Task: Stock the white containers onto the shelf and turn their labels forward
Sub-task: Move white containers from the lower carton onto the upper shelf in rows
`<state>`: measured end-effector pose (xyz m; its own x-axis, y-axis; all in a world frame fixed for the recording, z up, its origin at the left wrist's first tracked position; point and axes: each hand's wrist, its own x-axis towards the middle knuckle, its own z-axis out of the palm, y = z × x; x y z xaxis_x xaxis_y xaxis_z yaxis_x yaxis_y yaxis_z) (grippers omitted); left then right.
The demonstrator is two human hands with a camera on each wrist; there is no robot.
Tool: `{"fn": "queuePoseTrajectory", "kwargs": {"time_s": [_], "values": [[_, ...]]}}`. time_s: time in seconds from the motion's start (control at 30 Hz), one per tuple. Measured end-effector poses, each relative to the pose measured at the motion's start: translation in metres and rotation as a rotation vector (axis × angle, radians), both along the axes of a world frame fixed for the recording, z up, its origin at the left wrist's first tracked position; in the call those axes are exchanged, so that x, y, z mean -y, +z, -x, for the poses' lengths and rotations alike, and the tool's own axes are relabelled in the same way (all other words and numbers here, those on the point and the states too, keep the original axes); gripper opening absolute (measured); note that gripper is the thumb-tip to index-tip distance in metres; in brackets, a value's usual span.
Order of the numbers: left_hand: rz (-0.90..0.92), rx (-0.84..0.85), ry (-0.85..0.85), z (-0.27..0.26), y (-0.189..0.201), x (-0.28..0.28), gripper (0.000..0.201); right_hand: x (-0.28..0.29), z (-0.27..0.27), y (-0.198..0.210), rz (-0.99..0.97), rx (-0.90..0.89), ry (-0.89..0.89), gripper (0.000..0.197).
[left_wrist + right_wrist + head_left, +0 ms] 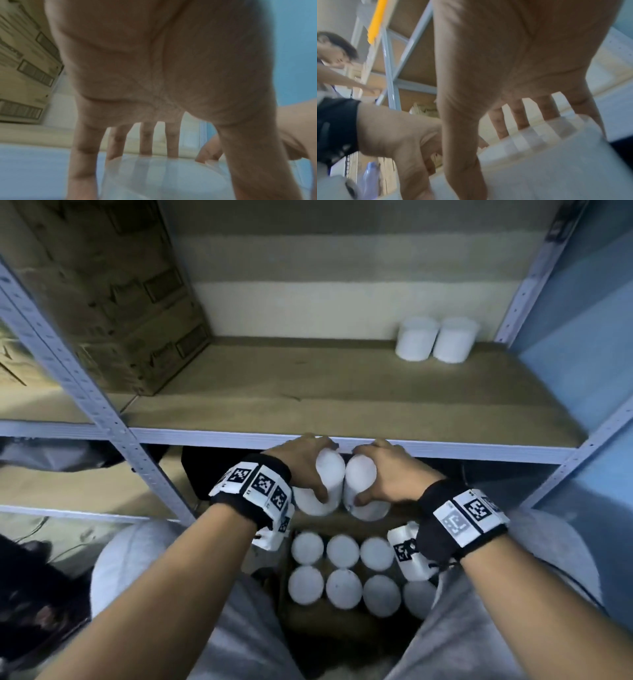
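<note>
My left hand (313, 470) grips a white container (325, 484) from above, thumb on the near side and fingers over the far side. Beside it my right hand (376, 474) grips a second white container (363, 484) the same way. Both containers hang side by side just below the front edge of the shelf (342, 392), above the box. The left wrist view shows the fingers (145, 139) spread over the lid (163, 175); the right wrist view shows the same on the other lid (539, 162). Two more white containers (435, 340) stand at the shelf's back right. No labels are visible.
A cardboard box (346, 573) between my knees holds several white containers. A big cardboard carton (113, 302) fills the shelf's left side. Metal uprights (85, 392) frame the shelf and a blue wall (582, 354) is on the right. Another person (334, 54) works at a neighbouring rack.
</note>
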<state>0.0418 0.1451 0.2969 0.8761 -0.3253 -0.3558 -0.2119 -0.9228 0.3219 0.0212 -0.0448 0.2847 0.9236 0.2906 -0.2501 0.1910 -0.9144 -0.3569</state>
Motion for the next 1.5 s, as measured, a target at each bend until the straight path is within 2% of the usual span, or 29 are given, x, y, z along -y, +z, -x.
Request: {"fn": "queuePoseTrajectory", "kwargs": {"time_s": [0.23, 0.43, 0.7, 0.87, 1.17, 1.3, 1.37, 1.5], "values": [[0.084, 0.159, 0.004, -0.015, 0.073, 0.004, 0.097, 0.016, -0.012, 0.074, -0.075, 0.184, -0.038, 0.083], [0.137, 0.239, 0.048, -0.038, 0.103, 0.01, 0.09, 0.022, -0.042, 0.094, -0.178, 0.271, -0.092, 0.086], [0.191, 0.212, 0.101, -0.071, 0.087, 0.015, 0.083, 0.025, -0.083, 0.076, -0.182, 0.247, -0.117, 0.081], [0.135, 0.141, 0.117, -0.083, 0.068, 0.018, 0.082, 0.025, -0.098, 0.056, -0.18, 0.176, -0.123, 0.076], [0.163, 0.135, 0.13, -0.083, 0.061, 0.018, 0.083, 0.024, -0.098, 0.054, -0.115, 0.166, -0.087, 0.076], [0.092, 0.15, 0.071, -0.072, 0.064, 0.017, 0.081, 0.024, -0.083, 0.059, -0.072, 0.189, -0.093, 0.076], [0.071, 0.194, 0.046, -0.065, 0.067, 0.017, 0.074, 0.024, -0.075, 0.062, -0.058, 0.211, -0.104, 0.07], [0.072, 0.272, 0.055, -0.054, 0.069, 0.017, 0.049, 0.025, -0.062, 0.066, -0.046, 0.269, -0.122, 0.048]]}}
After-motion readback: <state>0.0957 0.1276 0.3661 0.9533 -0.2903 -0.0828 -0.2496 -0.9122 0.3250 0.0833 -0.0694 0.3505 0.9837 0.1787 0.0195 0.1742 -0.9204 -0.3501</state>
